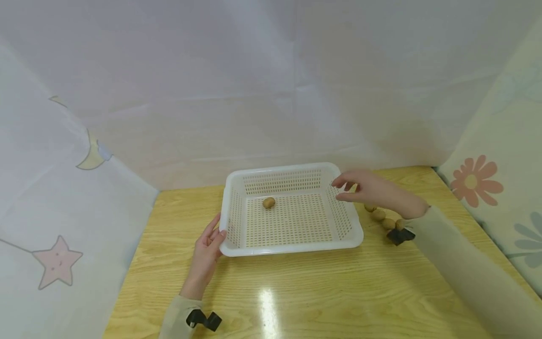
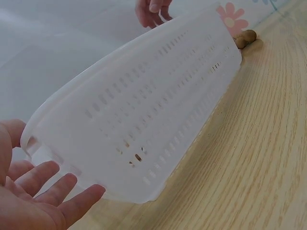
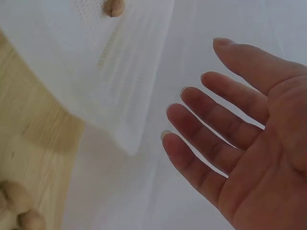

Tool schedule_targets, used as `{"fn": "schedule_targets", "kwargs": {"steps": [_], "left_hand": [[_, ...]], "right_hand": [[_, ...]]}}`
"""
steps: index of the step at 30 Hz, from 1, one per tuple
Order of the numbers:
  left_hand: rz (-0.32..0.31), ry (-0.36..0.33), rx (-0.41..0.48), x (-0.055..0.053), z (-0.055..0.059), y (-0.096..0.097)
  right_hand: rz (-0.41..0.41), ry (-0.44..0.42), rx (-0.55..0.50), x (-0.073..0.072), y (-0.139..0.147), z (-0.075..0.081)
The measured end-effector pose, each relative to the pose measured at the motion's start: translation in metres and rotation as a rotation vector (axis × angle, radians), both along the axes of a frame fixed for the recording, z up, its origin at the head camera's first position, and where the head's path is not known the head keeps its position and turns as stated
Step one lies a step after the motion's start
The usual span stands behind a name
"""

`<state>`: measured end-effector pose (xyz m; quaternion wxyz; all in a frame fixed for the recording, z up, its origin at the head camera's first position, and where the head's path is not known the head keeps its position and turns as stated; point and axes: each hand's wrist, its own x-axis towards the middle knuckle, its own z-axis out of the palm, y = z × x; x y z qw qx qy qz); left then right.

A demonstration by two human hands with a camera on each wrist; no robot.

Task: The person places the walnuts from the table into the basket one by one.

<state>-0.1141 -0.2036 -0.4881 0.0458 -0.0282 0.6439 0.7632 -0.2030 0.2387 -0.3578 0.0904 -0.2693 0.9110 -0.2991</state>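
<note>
A white plastic basket [image 1: 292, 252] with slotted walls stands on the wooden table. One small, round brown piece [image 1: 268, 203] lies on its floor, left of the middle. My left hand [image 1: 207, 249] grips the basket's left end, thumb over the rim and fingers along the outer wall; the left wrist view shows these fingers [image 2: 79, 199] spread against the white plastic. Above the basket's right rim hangs my right hand [image 1: 360, 186], holding nothing. Its fingers [image 3: 206, 129] are relaxed and apart in the right wrist view, with the palm bare.
Several more round brown pieces [image 1: 378, 214] lie on the table right of the basket, partly hidden under my right wrist. A pale cloth [image 1: 254, 117] rises behind the table [image 1: 322, 296], and printed cloths hang at both sides.
</note>
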Motion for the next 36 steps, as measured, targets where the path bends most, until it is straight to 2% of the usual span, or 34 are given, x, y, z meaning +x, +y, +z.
{"fn": "schedule_targets", "kwargs": {"steps": [4, 13, 18, 25, 30, 36], "left_hand": [[-0.003, 0.008, -0.003, 0.000, 0.000, 0.000], [-0.005, 0.026, 0.002, 0.000, -0.002, 0.001], [0.001, 0.010, 0.008, 0.000, -0.001, 0.002], [0.010, -0.001, 0.008, -0.001, -0.002, 0.001], [0.001, 0.002, 0.012, -0.001, -0.004, 0.000], [-0.001, 0.002, 0.013, -0.002, -0.003, 0.000]], "right_hand": [[-0.047, -0.030, 0.028, 0.014, 0.025, -0.005], [-0.133, 0.011, 0.055, 0.039, 0.078, -0.028], [-0.198, 0.014, 0.060, 0.048, 0.107, -0.051], [-0.272, 0.027, 0.090, 0.057, 0.143, -0.093], [-0.286, 0.016, 0.095, 0.058, 0.158, -0.119], [-0.268, 0.026, 0.050, 0.058, 0.164, -0.137]]}}
